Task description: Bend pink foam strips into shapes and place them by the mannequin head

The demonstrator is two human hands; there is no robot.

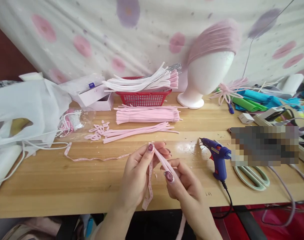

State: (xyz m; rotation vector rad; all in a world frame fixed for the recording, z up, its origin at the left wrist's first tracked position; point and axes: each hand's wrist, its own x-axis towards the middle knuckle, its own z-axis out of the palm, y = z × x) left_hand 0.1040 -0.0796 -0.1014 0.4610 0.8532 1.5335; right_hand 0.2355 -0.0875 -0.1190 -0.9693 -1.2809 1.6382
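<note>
Pink fuzzy strip in both hands here, up in the air over the near part of the desk. From the head view: left hand is closed in a pinch, thumb pressed on the strip's upper end, with the measuring tape hanging down just below that grip. The tape also trails off across the wood to the left. Right hand is mostly closed too, thumb laid on the strip, fingers curled around, and a pink length dangles below it. Past the hands there's a pile of loose pink stems, little pink loops at their left end, then a thick pink bundle in front of the red basket. Blue glue gun and green-handled scissors are off to the right.
</note>
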